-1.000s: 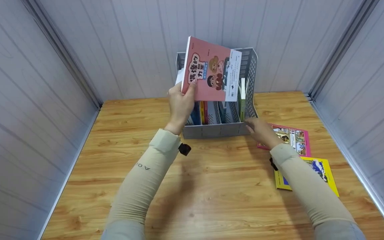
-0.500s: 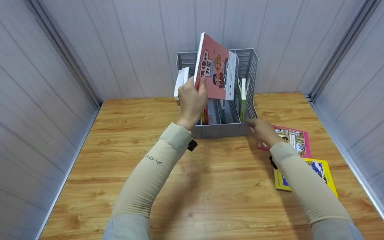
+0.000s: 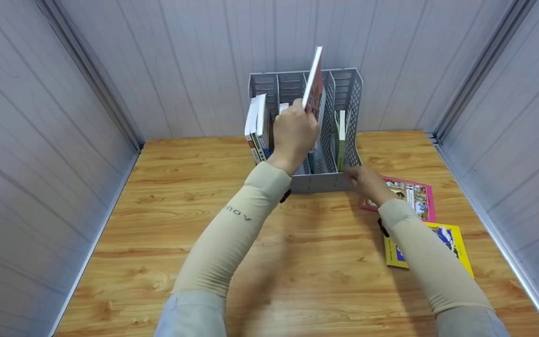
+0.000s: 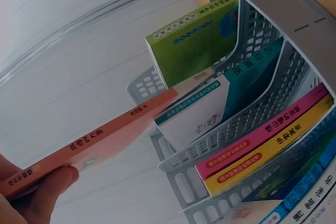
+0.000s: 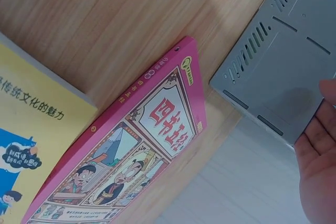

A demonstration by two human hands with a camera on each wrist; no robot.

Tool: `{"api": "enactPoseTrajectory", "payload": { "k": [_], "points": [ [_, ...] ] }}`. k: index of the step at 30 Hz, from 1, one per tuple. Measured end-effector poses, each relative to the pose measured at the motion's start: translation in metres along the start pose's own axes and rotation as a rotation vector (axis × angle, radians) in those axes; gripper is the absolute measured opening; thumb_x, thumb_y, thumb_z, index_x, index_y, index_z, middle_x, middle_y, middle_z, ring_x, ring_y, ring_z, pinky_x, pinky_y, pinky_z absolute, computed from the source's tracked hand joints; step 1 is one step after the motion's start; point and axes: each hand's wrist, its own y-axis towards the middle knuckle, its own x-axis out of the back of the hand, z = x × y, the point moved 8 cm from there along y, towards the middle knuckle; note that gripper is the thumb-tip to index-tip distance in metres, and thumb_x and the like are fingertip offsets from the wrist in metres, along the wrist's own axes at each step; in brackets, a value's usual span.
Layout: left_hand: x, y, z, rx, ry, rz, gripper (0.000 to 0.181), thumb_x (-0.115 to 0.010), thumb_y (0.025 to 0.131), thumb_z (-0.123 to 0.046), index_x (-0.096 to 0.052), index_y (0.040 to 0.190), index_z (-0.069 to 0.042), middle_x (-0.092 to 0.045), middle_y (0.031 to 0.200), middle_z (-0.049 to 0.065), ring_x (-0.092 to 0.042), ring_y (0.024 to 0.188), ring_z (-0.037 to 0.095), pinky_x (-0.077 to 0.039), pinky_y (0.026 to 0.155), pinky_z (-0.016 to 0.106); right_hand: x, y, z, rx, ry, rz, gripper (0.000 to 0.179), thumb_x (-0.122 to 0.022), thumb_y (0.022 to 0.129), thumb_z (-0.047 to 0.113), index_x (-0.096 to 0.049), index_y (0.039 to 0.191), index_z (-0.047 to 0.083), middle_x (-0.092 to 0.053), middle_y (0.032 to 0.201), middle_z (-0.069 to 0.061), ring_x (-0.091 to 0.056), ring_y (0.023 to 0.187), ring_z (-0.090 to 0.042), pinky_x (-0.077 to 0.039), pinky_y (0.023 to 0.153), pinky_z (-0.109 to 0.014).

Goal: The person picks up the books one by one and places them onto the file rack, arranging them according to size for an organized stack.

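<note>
My left hand (image 3: 296, 133) grips a thin pink book (image 3: 313, 84) by its spine side, holding it upright over the grey file rack (image 3: 323, 182). In the left wrist view, the pink book's spine (image 4: 94, 140) lies between thumb and fingers, and its far end overlaps a teal book (image 4: 257, 77) standing in a compartment. A green book (image 4: 194, 45) stands in the rack's right-hand compartment. At the rack's front right corner, my right hand (image 3: 370, 185) holds the edge; the right wrist view shows the thumb on the grey plastic and fingers (image 5: 317, 132) bent at the edge.
Pink-spined (image 4: 268, 135) and yellow-spined (image 4: 278, 153) books share another compartment. Several white-edged books (image 3: 256, 124) fill the leftmost one. Right of the rack lie a pink comic book (image 3: 421, 199) and a yellow book (image 3: 461, 248). A panelled wall (image 3: 194, 70) stands behind.
My left hand has moved right with the pink book, turning it from cover facing me to nearly edge-on. The right hand stays at the rack's corner.
</note>
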Motion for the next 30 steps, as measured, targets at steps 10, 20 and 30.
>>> {"api": "enactPoseTrajectory", "payload": {
  "k": [10,20,30],
  "points": [
    [-0.052,-0.005,-0.008,-0.057,0.211,0.156,0.016,-0.056,0.104,-0.006,-0.070,0.110,0.001,-0.078,0.091,0.015,-0.080,0.077,0.028,-0.066,0.067,0.038,0.004,0.001,0.003,0.045,-0.032,-0.045,0.032,-0.057,0.094,-0.013,-0.077,0.118,-0.004,-0.065,0.079,-0.018,-0.053,0.073,-0.029,-0.047,0.069,-0.047],
    [-0.084,-0.020,-0.003,-0.117,0.333,0.172,0.010,-0.063,0.105,-0.013,-0.068,0.106,-0.004,-0.079,0.091,0.009,-0.080,0.076,0.020,-0.065,0.064,0.033,0.002,0.000,0.007,0.046,-0.051,-0.076,0.027,-0.060,0.094,-0.011,-0.079,0.112,-0.004,-0.072,0.085,-0.020,-0.056,0.075,-0.029,-0.051,0.073,-0.051],
    [-0.101,-0.023,0.002,-0.110,0.417,0.230,0.015,-0.058,0.110,-0.011,-0.071,0.111,-0.003,-0.082,0.094,0.009,-0.082,0.080,0.020,-0.067,0.067,0.033,0.005,-0.001,0.007,0.021,-0.002,-0.091,0.028,-0.060,0.094,-0.012,-0.081,0.111,-0.004,-0.073,0.085,-0.023,-0.056,0.076,-0.030,-0.050,0.074,-0.051]
  ]
}}
